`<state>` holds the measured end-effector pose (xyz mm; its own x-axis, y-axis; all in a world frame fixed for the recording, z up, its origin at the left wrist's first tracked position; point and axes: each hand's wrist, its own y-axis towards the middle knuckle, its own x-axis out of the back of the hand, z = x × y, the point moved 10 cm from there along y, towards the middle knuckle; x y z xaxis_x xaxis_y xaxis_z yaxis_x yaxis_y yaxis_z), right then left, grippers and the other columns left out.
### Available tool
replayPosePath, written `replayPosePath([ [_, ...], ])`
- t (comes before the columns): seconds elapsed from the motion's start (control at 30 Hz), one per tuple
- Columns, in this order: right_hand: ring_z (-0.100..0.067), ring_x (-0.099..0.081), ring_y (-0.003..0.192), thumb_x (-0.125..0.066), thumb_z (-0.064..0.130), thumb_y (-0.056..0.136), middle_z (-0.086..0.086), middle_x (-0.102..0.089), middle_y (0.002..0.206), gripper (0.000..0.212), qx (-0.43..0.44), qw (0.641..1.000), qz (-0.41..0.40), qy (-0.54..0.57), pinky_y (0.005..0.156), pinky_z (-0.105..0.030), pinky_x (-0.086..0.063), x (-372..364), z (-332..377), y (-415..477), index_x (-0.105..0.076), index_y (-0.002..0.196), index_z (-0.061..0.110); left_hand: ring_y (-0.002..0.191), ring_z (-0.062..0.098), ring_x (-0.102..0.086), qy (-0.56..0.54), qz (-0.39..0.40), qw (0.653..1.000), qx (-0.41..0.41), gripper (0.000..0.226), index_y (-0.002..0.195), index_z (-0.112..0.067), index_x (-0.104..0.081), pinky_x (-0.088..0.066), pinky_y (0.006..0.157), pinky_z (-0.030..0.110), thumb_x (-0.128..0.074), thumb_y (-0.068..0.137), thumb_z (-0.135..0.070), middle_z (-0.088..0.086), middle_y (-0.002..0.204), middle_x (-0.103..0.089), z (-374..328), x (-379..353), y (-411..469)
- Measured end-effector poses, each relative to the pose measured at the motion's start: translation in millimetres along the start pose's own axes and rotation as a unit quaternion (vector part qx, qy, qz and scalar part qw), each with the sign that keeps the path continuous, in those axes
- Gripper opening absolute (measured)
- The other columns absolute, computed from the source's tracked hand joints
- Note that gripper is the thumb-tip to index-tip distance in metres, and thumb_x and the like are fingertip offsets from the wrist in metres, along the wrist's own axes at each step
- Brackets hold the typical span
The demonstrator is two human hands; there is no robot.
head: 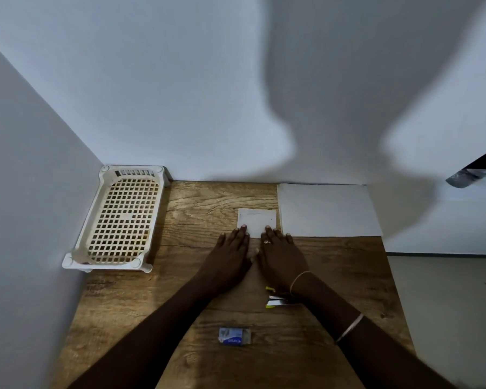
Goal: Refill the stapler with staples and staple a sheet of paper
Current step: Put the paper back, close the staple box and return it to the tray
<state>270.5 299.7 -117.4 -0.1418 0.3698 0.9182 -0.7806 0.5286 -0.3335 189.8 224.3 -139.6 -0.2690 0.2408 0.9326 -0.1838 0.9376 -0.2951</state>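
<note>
Pressing flat, both of your hands rest palm-down on the small folded sheet of paper (257, 220), the left hand (230, 259) and right hand (282, 258) side by side, fingers spread and holding nothing. The stapler (275, 300) lies on the surface (208, 209) just behind your right wrist, partly hidden under it, so the right hand is nearer; I judge it must draw back toward you. The staple box (234, 336) sits nearer you still, between your forearms.

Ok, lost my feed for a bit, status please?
Left hand and right hand flat, fingertips on small paper. Stapler partly hidden under right wrist. Staple box untouched. Nothing blocking.
</note>
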Motion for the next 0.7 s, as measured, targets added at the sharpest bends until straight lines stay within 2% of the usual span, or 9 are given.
replayPosePath([
  [0.13, -0.027, -0.012, 0.157, -0.029, 0.039, 0.107, -0.01, -0.011, 0.17, 0.061, 0.005, 1.0, 0.002, -0.009, 0.126, -0.046, -0.01, 13, -7, 32, -0.021, 0.159, 0.01, 0.158, 0.026, 0.002, -0.009, 0.0, 1.0, 0.004, 0.073, 0.162, -0.009, -0.003, -0.003, 0.126, 0.048, -0.028, 0.107, -0.049, 0.011, 0.171, 0.008, 10, 15, 27],
  [0.37, -0.026, -0.016, 0.156, -0.029, 0.038, 0.107, -0.009, -0.017, 0.169, 0.058, -0.011, 1.0, -0.013, 0.02, 0.126, -0.045, -0.011, 31, -19, 69, -0.027, 0.157, 0.009, 0.158, 0.028, 0.0, -0.006, 0.006, 1.0, 0.007, 0.078, 0.162, -0.005, -0.005, -0.005, 0.128, 0.048, -0.034, 0.106, -0.052, 0.014, 0.171, 0.007, 20, 35, 63],
  [0.7, -0.024, -0.015, 0.156, -0.03, 0.035, 0.108, -0.007, -0.019, 0.169, 0.055, -0.019, 0.998, -0.023, 0.048, 0.127, -0.046, -0.011, 37, -24, 81, -0.029, 0.157, 0.01, 0.158, 0.026, 0.005, -0.03, 0.003, 0.999, 0.009, 0.082, 0.162, -0.007, -0.001, -0.004, 0.127, 0.047, -0.034, 0.104, -0.056, 0.012, 0.171, 0.012, 26, 32, 72],
])
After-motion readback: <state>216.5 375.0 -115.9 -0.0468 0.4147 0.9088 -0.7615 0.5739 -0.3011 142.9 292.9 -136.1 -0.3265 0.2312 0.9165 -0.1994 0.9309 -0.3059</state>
